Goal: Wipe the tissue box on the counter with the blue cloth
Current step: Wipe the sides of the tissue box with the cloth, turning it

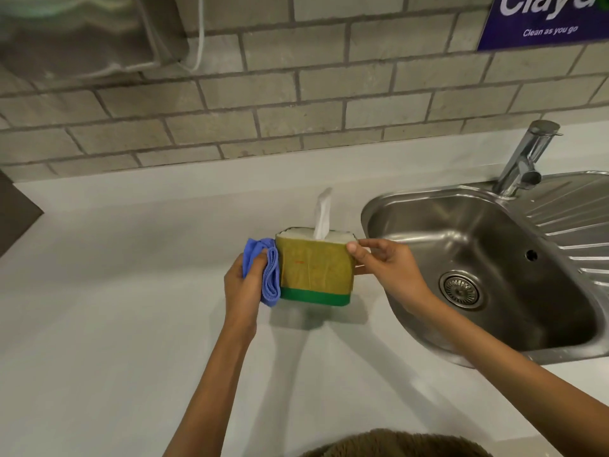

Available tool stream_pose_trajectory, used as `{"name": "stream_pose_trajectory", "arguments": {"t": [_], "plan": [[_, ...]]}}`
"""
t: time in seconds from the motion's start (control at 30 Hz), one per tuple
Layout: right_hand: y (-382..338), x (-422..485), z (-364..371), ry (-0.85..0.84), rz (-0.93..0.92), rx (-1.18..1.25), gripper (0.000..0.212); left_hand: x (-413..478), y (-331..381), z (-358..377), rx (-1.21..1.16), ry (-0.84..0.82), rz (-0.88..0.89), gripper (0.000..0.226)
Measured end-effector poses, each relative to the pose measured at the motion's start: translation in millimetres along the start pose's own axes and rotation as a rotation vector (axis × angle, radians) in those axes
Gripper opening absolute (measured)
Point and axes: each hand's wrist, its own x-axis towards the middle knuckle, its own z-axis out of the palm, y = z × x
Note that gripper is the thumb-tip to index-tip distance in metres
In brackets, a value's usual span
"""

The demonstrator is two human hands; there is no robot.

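A tissue box (314, 270) stands upright on the white counter (115, 291), olive-yellow with a green band at its base and a white tissue sticking up from the top. My left hand (242, 288) grips a bunched blue cloth (268, 272) and presses it against the box's left side. My right hand (385, 263) holds the box's right side, thumb on the front upper corner and fingers behind.
A steel sink (494, 258) with a drain and ribbed drainboard lies right of the box, a chrome tap (527, 156) behind it. A grey brick wall runs along the back, with a blue sign (543, 21) at top right. A dark object (16, 216) sits at the left edge.
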Motion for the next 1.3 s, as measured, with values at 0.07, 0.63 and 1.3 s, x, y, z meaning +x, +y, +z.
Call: {"name": "stream_pose_trajectory", "arguments": {"t": [0.07, 0.63, 1.3], "plan": [[-10.1, 7.1, 2.1, 0.011, 0.024, -0.002, 0.1, 5.4, 11.9, 2.9, 0.014, -0.002, 0.034, 0.015], [-25.0, 55.1, 0.5, -0.168, -0.28, -0.16, 0.021, 40.9, 34.7, 31.7, 0.136, 0.095, 0.034, 0.014], [-13.6, 48.4, -4.7, -0.295, -0.399, -0.369, 0.097, 6.7, 26.9, 49.3, 0.754, 0.202, 0.52, 0.036]]}}
